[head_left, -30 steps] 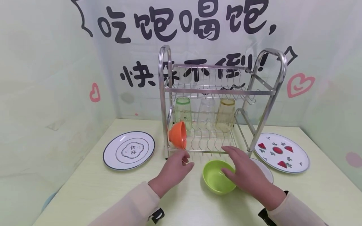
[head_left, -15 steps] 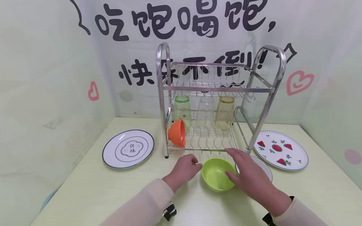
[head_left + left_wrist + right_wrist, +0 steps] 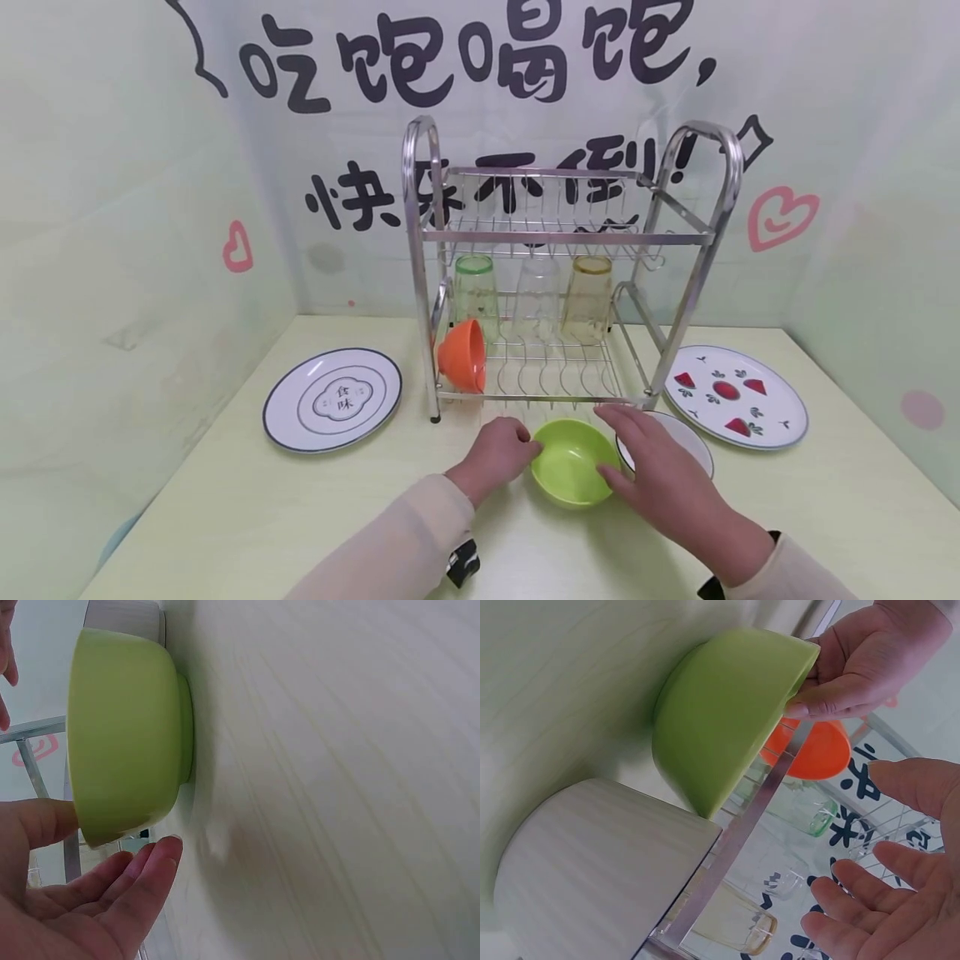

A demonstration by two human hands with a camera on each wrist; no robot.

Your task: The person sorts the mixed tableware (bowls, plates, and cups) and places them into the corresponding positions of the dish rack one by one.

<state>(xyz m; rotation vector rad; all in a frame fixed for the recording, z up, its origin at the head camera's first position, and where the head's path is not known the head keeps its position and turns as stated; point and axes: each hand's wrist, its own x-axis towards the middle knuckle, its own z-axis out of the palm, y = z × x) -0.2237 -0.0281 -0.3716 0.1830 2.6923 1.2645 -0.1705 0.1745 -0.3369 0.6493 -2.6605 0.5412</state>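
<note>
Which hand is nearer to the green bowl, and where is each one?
Left. The left hand is at the rim of the green bowl, thumb over the edge; the right hand is raised near the opposite side, not touching it.

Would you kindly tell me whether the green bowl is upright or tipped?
Upright: the green bowl has its mouth facing up and foot toward the table.

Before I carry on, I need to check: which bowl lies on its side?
The orange bowl, at the left end of the rack's lower tier. The green bowl and the white bowl stand upright on the table.
</note>
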